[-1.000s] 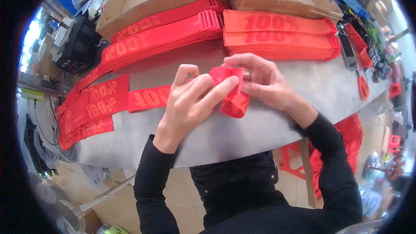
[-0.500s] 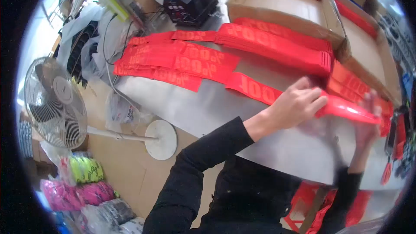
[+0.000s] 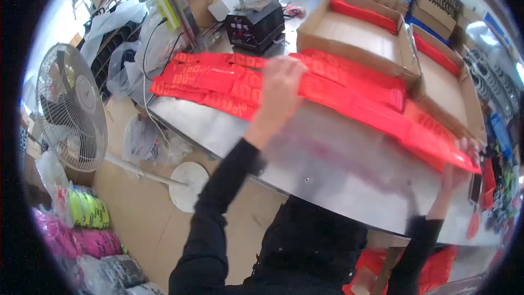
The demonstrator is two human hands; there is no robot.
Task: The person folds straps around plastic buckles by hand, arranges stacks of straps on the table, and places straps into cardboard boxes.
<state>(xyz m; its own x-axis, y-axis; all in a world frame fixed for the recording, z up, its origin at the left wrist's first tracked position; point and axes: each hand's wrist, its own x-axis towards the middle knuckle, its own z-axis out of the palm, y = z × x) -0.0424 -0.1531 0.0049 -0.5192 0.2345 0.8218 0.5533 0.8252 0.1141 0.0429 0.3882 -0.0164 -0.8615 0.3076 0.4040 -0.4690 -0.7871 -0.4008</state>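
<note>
A long red printed strip (image 3: 371,112) stretches across the table between my two hands, sloping down toward the right. My left hand (image 3: 283,87), slightly blurred, has its fingers closed at the strip's left end. At the far right end, the fingers of my right hand (image 3: 459,165) grip the strip. Left of my left hand lie overlapping red strips (image 3: 204,79) with "100%" printed on them. Behind the stretched strip is a pile of more red strips (image 3: 355,71), partly covered by it.
Two open cardboard boxes (image 3: 357,38) with red strips inside stand at the back right. A black machine (image 3: 255,24) sits at the back of the metal table (image 3: 327,158). On the floor at left are a fan (image 3: 73,106) and bagged bundles (image 3: 87,213).
My left hand has moved left and away, drawing the strip out long between my hands. The bunched red strip is now stretched and flat. The camera view has shifted.
</note>
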